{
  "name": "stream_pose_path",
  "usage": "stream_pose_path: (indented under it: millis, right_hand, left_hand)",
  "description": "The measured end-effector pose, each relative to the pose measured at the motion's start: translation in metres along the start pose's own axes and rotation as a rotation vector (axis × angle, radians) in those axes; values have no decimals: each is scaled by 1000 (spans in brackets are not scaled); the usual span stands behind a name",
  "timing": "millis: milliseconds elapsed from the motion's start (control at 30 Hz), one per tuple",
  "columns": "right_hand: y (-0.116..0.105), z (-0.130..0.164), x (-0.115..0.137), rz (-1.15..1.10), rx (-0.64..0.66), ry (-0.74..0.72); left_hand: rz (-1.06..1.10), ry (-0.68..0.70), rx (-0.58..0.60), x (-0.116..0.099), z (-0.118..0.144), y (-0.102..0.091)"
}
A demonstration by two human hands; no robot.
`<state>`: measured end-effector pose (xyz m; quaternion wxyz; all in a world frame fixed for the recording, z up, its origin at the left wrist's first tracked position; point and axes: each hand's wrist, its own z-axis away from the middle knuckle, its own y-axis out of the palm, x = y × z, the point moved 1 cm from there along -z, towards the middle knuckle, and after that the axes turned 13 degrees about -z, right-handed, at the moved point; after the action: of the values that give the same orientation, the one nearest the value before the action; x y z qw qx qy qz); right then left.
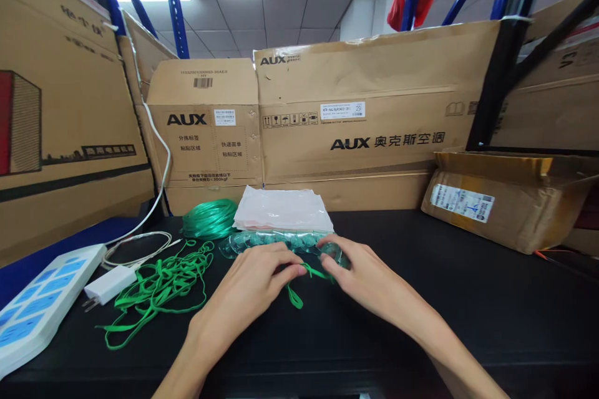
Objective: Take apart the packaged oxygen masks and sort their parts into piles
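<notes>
My left hand point(269, 271) is closed, with thumb and index finger pinching a thin flat green strap point(316, 272). A loop of that strap hangs below the fingertips. My right hand point(358, 265) curls around a clear, rounded plastic piece point(333, 252), and the strap runs to it under the right thumb. Just behind both hands lies a row of clear, green-tinted plastic cup-like pieces point(262, 240), partly hidden by the fingers. To the left of my left hand, a loose tangle of green straps point(163, 283) rests on the black tabletop point(397, 336).
Behind the row lie a white plastic-wrapped stack point(283, 209) and a coil of green tubing point(209, 218). A power strip point(47, 299) and white charger point(111, 284) with cable are at left. Cardboard panels point(374, 162) wall the back; an open carton point(505, 206) stands right.
</notes>
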<state>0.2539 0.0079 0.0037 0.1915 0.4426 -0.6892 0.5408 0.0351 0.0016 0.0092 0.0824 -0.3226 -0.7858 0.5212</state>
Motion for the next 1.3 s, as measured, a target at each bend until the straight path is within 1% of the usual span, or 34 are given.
stream_pose_path:
  millis: [133,200,267,367,433,500,600,667,767,867,967,1033,1100,1200,1300]
  right_hand:
    - [12,0,-5,-30,15,-72]
    - [15,0,-7,-18,7,-79]
    - [16,1,-5,1,-16,-61]
    - [13,3,2,-9,-37,-18]
    - [11,4,8,-46,-15,-12]
    - [10,5,14,-84,12,-22]
    - [11,5,20,-114,18,-25]
    - [11,5,21,-127,22,-14]
    - [10,6,19,-135,51,5]
    - [4,6,16,-110,28,15]
    - [-3,5,16,-116,29,65]
    - [-6,4,17,-127,52,82]
    - [-5,5,19,-116,47,68]
    - [0,6,21,-93,14,50]
    - [5,7,21,-96,-5,16]
  left_hand:
    - [84,46,43,-15,-1,4]
    - [103,61,71,-18,0,5]
    - [96,54,69,-19,0,5]
    - [75,23,60,-18,1,6]
    - [78,15,65,-17,0,7]
    - [112,35,74,-18,-1,8]
    - [192,76,63,-20,-2,7]
    - [205,81,47,-20,-3,6]
    - [164,66,36,-16,-2,4]
    - [116,33,5,-8,0,1]
    - [98,-8,-5,-3,1,-4]
    - [123,-15,10,-4,1,-5]
    - [169,-15,40,-9,1,-4]
    - [203,-10,113,-18,-1,2]
    - [190,6,123,-23,-3,9]
